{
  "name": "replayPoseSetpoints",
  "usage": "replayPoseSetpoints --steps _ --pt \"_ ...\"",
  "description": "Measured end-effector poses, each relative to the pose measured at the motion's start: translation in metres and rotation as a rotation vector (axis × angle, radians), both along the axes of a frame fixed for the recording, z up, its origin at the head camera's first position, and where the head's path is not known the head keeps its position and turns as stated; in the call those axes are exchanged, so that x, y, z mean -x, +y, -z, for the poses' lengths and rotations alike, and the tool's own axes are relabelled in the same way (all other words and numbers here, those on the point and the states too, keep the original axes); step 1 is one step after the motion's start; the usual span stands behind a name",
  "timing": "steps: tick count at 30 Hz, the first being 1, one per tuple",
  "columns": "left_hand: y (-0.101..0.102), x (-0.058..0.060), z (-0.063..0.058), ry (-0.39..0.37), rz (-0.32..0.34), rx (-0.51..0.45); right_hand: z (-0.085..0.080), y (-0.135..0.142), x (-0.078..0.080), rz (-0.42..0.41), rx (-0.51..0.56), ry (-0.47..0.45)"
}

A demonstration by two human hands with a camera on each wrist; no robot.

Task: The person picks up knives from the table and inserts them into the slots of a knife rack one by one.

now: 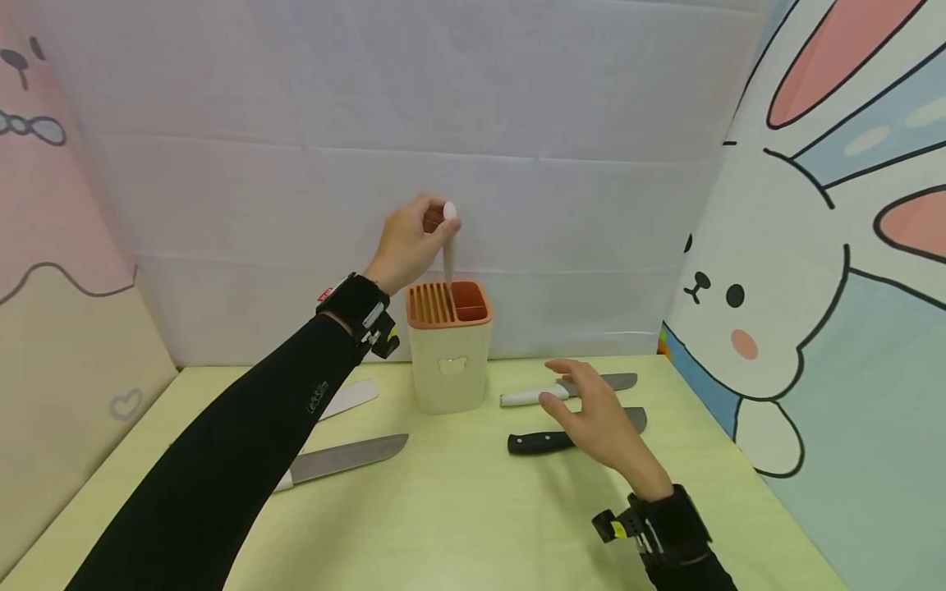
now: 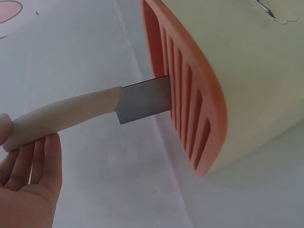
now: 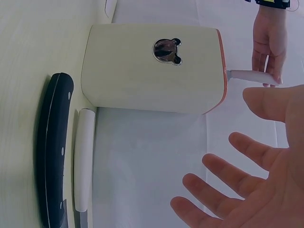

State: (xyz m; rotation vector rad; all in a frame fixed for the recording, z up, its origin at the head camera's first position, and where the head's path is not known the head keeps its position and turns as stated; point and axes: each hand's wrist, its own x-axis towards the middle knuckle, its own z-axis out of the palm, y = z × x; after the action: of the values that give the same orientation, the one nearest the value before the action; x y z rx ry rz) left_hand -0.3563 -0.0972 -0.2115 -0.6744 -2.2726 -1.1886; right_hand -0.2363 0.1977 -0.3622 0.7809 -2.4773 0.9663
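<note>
My left hand [image 1: 414,238] pinches the end of a pale handle that belongs to a kitchen knife [image 2: 66,111]. Part of the blade is down in a slot of the cream knife holder [image 1: 451,361]; in the left wrist view the rest of it shows between the handle and the orange slotted top [image 2: 202,71]. My right hand [image 1: 602,419] hovers with fingers spread above a black-handled knife [image 1: 535,443], holding nothing. Just behind that lies a white-handled knife [image 1: 528,397]. Both point rightward, partly hidden by the hand.
Left of the holder, a broad-bladed knife [image 1: 355,457] and a white blade-like piece [image 1: 353,400] lie on the pale yellow table [image 1: 443,525], partly behind my left arm. Beside the slots, the holder's top has larger open compartments [image 1: 468,295]. A white sheet [image 1: 369,98] hangs behind.
</note>
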Motion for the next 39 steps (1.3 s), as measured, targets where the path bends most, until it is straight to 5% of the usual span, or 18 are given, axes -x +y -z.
replayPoseSetpoints --steps 20,39 --pt "-0.002 0.014 0.031 -0.047 -0.034 0.036 0.002 -0.002 -0.001 -0.009 0.0 -0.018" --pt "0.0 0.016 0.041 -0.111 -0.066 0.027 0.001 -0.002 0.0 -0.007 -0.01 -0.016"
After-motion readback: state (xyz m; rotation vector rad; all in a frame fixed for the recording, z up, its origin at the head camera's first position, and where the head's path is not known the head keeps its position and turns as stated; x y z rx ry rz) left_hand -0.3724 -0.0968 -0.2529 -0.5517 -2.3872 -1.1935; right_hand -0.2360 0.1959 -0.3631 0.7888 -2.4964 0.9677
